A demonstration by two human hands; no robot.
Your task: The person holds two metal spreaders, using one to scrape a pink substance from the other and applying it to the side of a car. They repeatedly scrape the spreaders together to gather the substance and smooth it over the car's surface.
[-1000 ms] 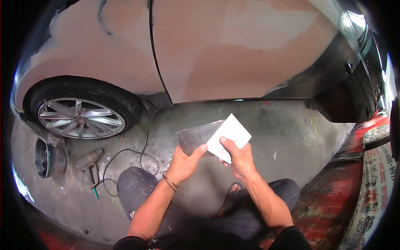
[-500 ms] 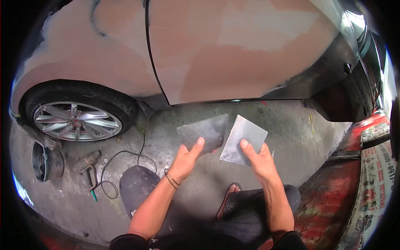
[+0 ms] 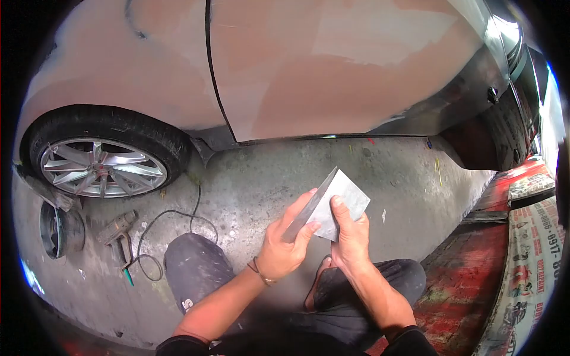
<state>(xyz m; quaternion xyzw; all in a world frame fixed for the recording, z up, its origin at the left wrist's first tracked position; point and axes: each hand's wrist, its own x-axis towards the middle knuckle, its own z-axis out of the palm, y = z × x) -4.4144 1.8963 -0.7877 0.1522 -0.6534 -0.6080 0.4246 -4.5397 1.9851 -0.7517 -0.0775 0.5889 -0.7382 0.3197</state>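
Between my hands, in front of the car, are two grey pieces of what looks like sandpaper. My left hand (image 3: 287, 243) is closed on the darker sheet (image 3: 310, 204), which I see at a steep angle, with the thumb on the near side and the fingers behind. My right hand (image 3: 350, 237) pinches the lighter sheet (image 3: 350, 200), its thumb lying on the face. The two sheets meet along their upper left edge and form a narrow V. Their lower ends are partly hidden by my fingers.
The car door (image 3: 332, 77) has patchy pinkish filler. A wheel (image 3: 101, 169) is at the left. On the concrete floor lie a heat gun (image 3: 122, 234), its cord (image 3: 163, 213) and a black ring-shaped part (image 3: 64, 231). A printed banner (image 3: 528, 267) lies at the right.
The two sheets were apart, one in each hand. My hands have come together, so the sheets now touch along an edge. The left sheet has turned nearly edge-on.
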